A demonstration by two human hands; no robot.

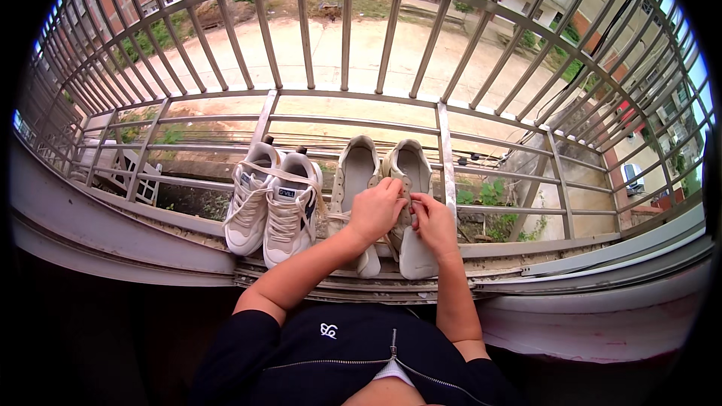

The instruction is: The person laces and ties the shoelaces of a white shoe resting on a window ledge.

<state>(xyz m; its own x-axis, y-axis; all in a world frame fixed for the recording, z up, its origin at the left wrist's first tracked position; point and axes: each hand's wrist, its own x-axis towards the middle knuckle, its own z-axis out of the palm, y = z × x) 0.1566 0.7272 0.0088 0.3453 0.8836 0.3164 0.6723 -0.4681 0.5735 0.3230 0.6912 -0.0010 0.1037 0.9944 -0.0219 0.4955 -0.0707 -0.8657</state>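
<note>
Two pairs of sneakers stand on the metal bars of a window cage, toes towards me. My left hand (377,208) and my right hand (433,224) meet over the rightmost off-white sneaker (410,166), fingertips bent at its eyelets. What they pinch there is too small to tell, though a lace seems likely from the eyelets. The sneaker's white tongue (418,254) is folded forward over the toe. Beside it stands the matching sneaker (358,163), partly hidden by my left hand and forearm. Left of these are white sneakers (293,208) with beige laces (282,226) threaded and draped across their tops.
Upright metal bars (345,34) rise beyond the shoes, above a floor of crossing rails (445,152) with open gaps. A window track (338,287) runs between my body and the shoes. Cables (581,73) hang outside at the right; ground and buildings lie far below.
</note>
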